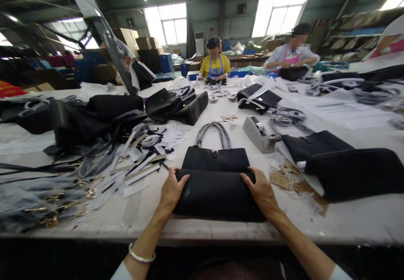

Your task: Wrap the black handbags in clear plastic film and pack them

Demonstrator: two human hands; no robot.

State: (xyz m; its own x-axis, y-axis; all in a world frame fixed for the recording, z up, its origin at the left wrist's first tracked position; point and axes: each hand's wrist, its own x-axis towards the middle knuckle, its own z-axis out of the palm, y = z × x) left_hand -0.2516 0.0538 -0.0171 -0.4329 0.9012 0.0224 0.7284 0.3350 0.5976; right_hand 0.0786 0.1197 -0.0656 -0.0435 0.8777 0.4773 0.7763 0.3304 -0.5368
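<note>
Bag: black, smooth leather-look handbag [217, 194], lying on the white-covered worktable [148, 217] right at its near edge, centred before the wearer. Line across the body between narrower upper panel and broader lower part; fold or seam, cannot tell.
Handles: a pair of pale-grey, film-wrapped loops [225, 136], lying away from the wearer beyond the bag's top edge.
Left hand: grasping the bag's left side [172, 188]; thumb on the upper face, fingers round the edge, partly hidden.
Right hand: grasping the right side [260, 188] in much the same way, thumb on top, inner fingers out of sight.
Step in hand: two-handed hold and squaring of the bag, as I judge it.
Good grip: hands at matching height look right; equal pressure should stop the body twisting. Thumbs best laid flat, since nails could mark the black surface.
Edge: bag sits close to the table's lip; a little more surface beneath it would seem safer.
Film: loops best left untucked, so the wrap neither snags nor creases under the body.
Left clutter: heap of white and tan paper strips [142, 166]; nearer the edge, gold-coloured metal clasps [57, 208] among clear film. Hard metal could scratch; worth a gap.
Right clutter: grey, wedge-shaped tape dispenser [259, 136] beyond the right hand; brown card tags with white strings [285, 178] just beside it; more black bags [356, 173] farther right.
Across table: one person in a yellow top [206, 67], hands on a dark item.
</note>
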